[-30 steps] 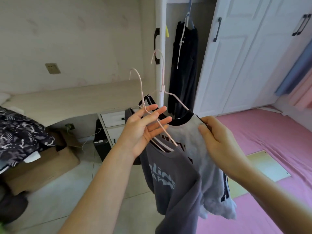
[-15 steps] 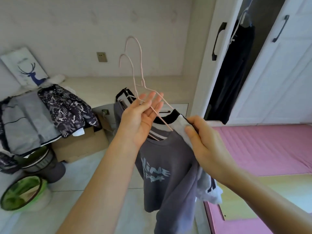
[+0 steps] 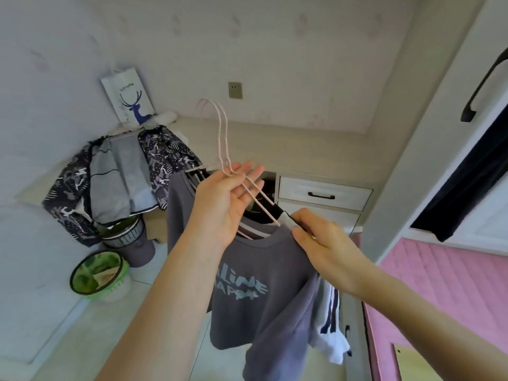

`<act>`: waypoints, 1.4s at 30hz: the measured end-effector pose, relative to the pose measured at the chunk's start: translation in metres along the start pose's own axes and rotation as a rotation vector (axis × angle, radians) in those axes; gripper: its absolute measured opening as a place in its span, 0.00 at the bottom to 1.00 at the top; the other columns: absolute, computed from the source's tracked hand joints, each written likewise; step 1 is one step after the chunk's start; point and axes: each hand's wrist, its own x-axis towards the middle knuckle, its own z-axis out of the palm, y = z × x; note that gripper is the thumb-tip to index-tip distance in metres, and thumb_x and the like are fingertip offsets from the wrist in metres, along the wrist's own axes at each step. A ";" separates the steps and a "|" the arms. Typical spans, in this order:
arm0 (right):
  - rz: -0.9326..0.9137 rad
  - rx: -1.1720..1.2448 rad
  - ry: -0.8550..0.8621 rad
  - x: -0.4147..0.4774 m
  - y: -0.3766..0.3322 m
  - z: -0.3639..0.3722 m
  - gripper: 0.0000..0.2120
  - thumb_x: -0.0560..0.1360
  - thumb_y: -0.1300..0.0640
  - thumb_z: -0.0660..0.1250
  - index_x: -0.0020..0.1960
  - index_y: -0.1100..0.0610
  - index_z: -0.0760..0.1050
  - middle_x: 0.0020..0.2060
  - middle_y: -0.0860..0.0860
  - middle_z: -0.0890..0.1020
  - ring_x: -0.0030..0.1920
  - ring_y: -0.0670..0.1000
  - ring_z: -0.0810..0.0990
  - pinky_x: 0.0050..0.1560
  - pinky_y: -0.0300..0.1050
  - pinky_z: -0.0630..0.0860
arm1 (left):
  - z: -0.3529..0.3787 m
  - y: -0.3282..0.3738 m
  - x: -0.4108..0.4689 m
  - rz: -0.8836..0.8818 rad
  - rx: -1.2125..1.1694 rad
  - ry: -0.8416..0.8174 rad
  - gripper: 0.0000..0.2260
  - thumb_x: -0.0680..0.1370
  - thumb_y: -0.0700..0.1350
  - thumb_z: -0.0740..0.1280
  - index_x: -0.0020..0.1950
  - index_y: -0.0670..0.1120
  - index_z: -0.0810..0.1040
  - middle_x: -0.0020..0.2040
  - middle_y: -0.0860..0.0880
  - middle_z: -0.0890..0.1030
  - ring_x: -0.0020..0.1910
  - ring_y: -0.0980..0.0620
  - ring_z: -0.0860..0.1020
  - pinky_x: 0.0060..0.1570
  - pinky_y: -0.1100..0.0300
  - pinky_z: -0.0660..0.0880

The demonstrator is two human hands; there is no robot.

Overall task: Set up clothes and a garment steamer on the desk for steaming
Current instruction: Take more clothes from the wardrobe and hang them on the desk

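While the left hand [image 3: 228,199] holds two pink hangers [image 3: 223,133] between near-straight fingers, the right hand [image 3: 323,243] pinches the grey T-shirt [image 3: 264,287] at its shoulder; the shirt hangs before the desk's [image 3: 302,149] front edge.

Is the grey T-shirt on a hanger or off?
On a hanger. The grey T-shirt hangs unfolded from a pink hanger in the left hand; the right hand pinches the white shirt.

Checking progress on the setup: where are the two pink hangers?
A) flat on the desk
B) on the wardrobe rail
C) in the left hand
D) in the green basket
C: the left hand holds both hangers by their necks, while the right hand pinches the white shirt at its collar.
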 end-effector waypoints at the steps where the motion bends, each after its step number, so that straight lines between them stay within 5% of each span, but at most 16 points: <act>1: 0.000 -0.020 -0.032 0.012 0.001 -0.002 0.07 0.81 0.57 0.56 0.54 0.49 0.72 0.42 0.51 0.80 0.42 0.50 0.76 0.38 0.39 0.71 | -0.002 0.000 0.007 0.019 0.016 0.025 0.08 0.80 0.30 0.56 0.55 0.38 0.71 0.61 0.36 0.78 0.54 0.42 0.82 0.53 0.49 0.79; 4: -0.021 -0.034 -0.070 0.052 0.002 -0.007 0.14 0.80 0.58 0.57 0.65 0.49 0.70 0.56 0.40 0.77 0.57 0.40 0.75 0.53 0.26 0.69 | -0.004 -0.002 0.030 0.091 0.148 0.118 0.05 0.79 0.32 0.60 0.53 0.38 0.74 0.58 0.37 0.80 0.52 0.45 0.83 0.50 0.54 0.80; 6: -0.065 -0.041 -0.087 0.081 0.000 -0.007 0.15 0.80 0.56 0.58 0.66 0.51 0.70 0.58 0.43 0.78 0.59 0.42 0.75 0.58 0.33 0.72 | -0.002 -0.005 0.043 0.131 0.264 0.188 0.04 0.78 0.35 0.64 0.50 0.40 0.77 0.55 0.40 0.82 0.51 0.48 0.83 0.51 0.57 0.80; 9: -0.119 -0.110 -0.107 0.118 0.001 0.002 0.12 0.80 0.52 0.58 0.62 0.52 0.71 0.51 0.47 0.81 0.50 0.47 0.78 0.51 0.45 0.76 | -0.001 -0.013 0.063 0.183 0.350 0.279 0.04 0.78 0.37 0.65 0.51 0.41 0.78 0.55 0.41 0.82 0.50 0.50 0.83 0.51 0.57 0.79; 13: -0.206 -0.205 -0.069 0.159 0.014 0.019 0.09 0.81 0.53 0.59 0.50 0.57 0.73 0.37 0.50 0.76 0.34 0.47 0.72 0.34 0.42 0.68 | -0.007 -0.020 0.092 0.271 0.468 0.417 0.08 0.80 0.39 0.64 0.58 0.41 0.77 0.53 0.44 0.82 0.51 0.52 0.82 0.54 0.54 0.79; 19: -0.288 -0.123 -0.043 0.210 0.035 0.034 0.09 0.81 0.56 0.58 0.45 0.57 0.74 0.35 0.50 0.76 0.37 0.52 0.74 0.37 0.49 0.71 | -0.021 -0.013 0.115 0.402 0.711 0.509 0.08 0.80 0.43 0.62 0.44 0.51 0.78 0.40 0.51 0.78 0.43 0.49 0.77 0.56 0.38 0.75; 23: -0.310 -0.057 -0.087 0.235 0.038 0.038 0.09 0.81 0.56 0.59 0.45 0.56 0.75 0.28 0.44 0.71 0.34 0.51 0.67 0.33 0.43 0.61 | -0.032 -0.005 0.124 0.436 0.861 0.561 0.08 0.81 0.45 0.61 0.52 0.50 0.80 0.39 0.56 0.79 0.45 0.50 0.79 0.54 0.44 0.77; 26: -0.331 -0.024 -0.111 0.253 0.036 0.039 0.08 0.80 0.55 0.61 0.44 0.51 0.76 0.27 0.42 0.69 0.34 0.48 0.65 0.33 0.39 0.59 | -0.043 0.003 0.127 0.488 1.050 0.567 0.09 0.80 0.44 0.61 0.52 0.47 0.80 0.34 0.46 0.76 0.34 0.47 0.73 0.40 0.50 0.73; 32: -0.325 -0.015 -0.151 0.290 0.025 0.044 0.08 0.78 0.54 0.63 0.44 0.53 0.79 0.26 0.44 0.71 0.38 0.50 0.67 0.33 0.41 0.62 | -0.077 0.026 0.126 0.542 1.288 0.665 0.08 0.80 0.45 0.62 0.55 0.49 0.80 0.49 0.54 0.82 0.48 0.55 0.78 0.50 0.63 0.73; 34: -0.325 -0.020 -0.157 0.299 0.021 0.045 0.08 0.78 0.55 0.63 0.43 0.52 0.79 0.27 0.45 0.72 0.40 0.50 0.68 0.34 0.42 0.63 | -0.092 0.036 0.126 0.574 1.330 0.727 0.07 0.80 0.44 0.63 0.56 0.48 0.79 0.51 0.53 0.81 0.50 0.55 0.77 0.46 0.73 0.69; 39: -0.322 0.002 -0.200 0.325 0.011 0.050 0.07 0.78 0.54 0.62 0.46 0.51 0.79 0.33 0.44 0.74 0.48 0.48 0.69 0.45 0.42 0.68 | -0.137 0.069 0.134 0.737 1.481 0.739 0.07 0.78 0.41 0.65 0.56 0.46 0.78 0.51 0.52 0.76 0.53 0.54 0.72 0.53 0.64 0.66; 42: -0.331 0.029 -0.204 0.346 0.000 0.058 0.07 0.78 0.55 0.64 0.45 0.52 0.79 0.33 0.44 0.74 0.47 0.49 0.69 0.47 0.44 0.68 | -0.164 0.091 0.144 0.734 1.510 0.647 0.10 0.78 0.42 0.66 0.59 0.47 0.76 0.53 0.54 0.75 0.54 0.56 0.70 0.56 0.68 0.66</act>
